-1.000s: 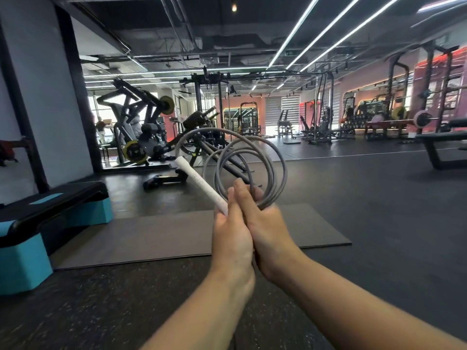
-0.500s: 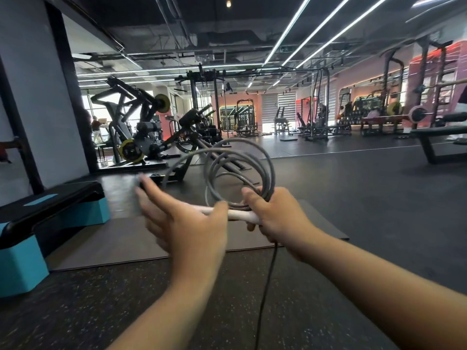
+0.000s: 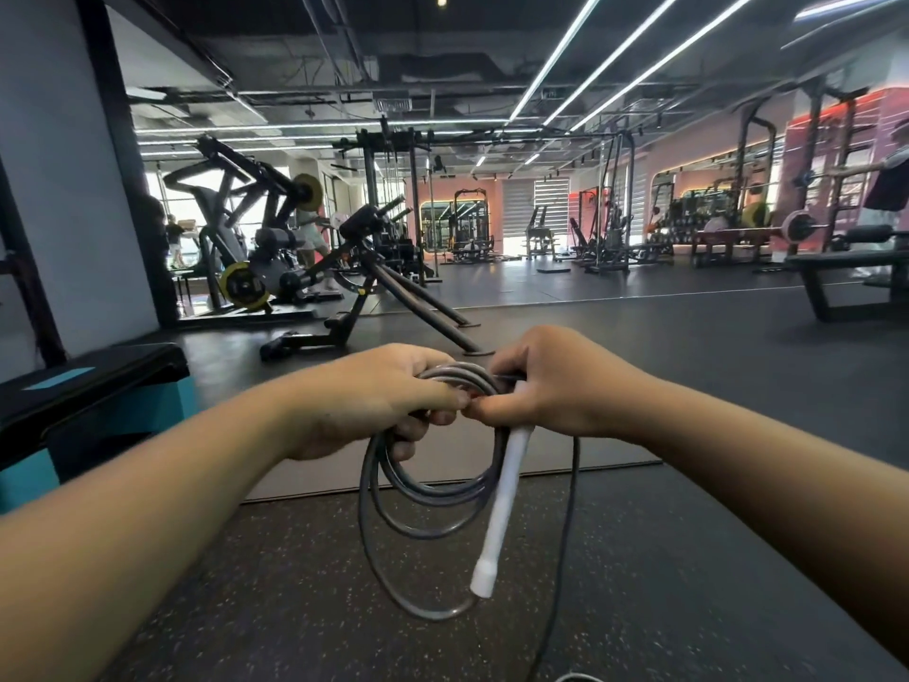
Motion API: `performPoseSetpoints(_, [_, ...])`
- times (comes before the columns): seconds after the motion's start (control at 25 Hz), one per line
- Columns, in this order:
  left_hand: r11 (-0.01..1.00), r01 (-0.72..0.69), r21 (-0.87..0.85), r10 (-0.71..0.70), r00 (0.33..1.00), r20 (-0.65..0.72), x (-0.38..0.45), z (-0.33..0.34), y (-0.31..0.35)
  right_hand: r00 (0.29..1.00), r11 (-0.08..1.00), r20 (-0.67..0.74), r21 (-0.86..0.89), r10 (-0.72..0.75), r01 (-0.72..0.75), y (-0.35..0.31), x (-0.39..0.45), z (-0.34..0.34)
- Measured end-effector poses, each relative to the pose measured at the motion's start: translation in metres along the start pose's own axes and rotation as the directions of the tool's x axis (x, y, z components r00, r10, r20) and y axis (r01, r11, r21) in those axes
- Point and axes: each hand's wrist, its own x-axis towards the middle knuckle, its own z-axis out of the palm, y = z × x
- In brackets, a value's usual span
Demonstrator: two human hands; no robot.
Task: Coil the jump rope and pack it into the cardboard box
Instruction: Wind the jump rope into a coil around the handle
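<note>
Both hands raised at chest height over the speckled gym floor (image 3: 305, 573), meeting at the top of the coiled jump rope (image 3: 433, 504). Left hand (image 3: 374, 401) curled around the upper arc of the loops, grip clamped on the bundled strands, thumb tip touching the right thumb. Right hand (image 3: 546, 386) just beside it, grip closed around the top of the white handle (image 3: 501, 514) and the strands passing there. Several grey loops hanging straight down below the two grips, the largest dropping lowest, not yet even in size. Handle's long axis near vertical, tilted slightly, free end pointing down and a little left, lying across the right side of the coil. One loose strand (image 3: 565, 534) trailing from under the right hand down past the bottom edge, so probably rope left to gather on that side; second handle not visible. No cardboard box in view. Judged step: coiling, well along but unfinished. Next loop likely to come up from below the right hand, the nearer one to the slack, and be passed into the left. Risk: uneven loops slipping out of the left grip.
</note>
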Motion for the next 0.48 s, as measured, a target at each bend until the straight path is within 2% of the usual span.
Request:
performPoseSetpoints(0.08, [0.987,0.01,-0.161,-0.02,0.998,-0.06,0.0,0.01,-0.009,0.999,0.995,0.052,0.101,-0.005,0.0,0.001,-0.002,-0.004])
performPoseSetpoints(0.24, [0.967,0.026,-0.254,-0.028,1.0,-0.003,-0.007,0.027,-0.023,0.984,0.97,0.163,0.24,-0.073,0.032,0.0,-0.007,-0.01])
performPoseSetpoints(0.28, [0.962,0.025,-0.271,-0.026,1.0,-0.001,-0.007,0.03,-0.023,0.988,0.964,0.132,0.264,-0.075,0.038,0.001,-0.006,-0.009])
performPoseSetpoints(0.36, [0.961,0.029,-0.275,-0.038,0.999,-0.025,-0.006,0.034,-0.02,0.998,0.967,-0.016,0.246,-0.068,0.07,0.001,-0.001,-0.005])
performPoseSetpoints(0.48, [0.961,0.002,-0.275,-0.023,0.997,-0.073,0.0,0.044,-0.014,0.973,0.989,-0.185,0.019,-0.138,0.144,-0.002,0.008,0.005])
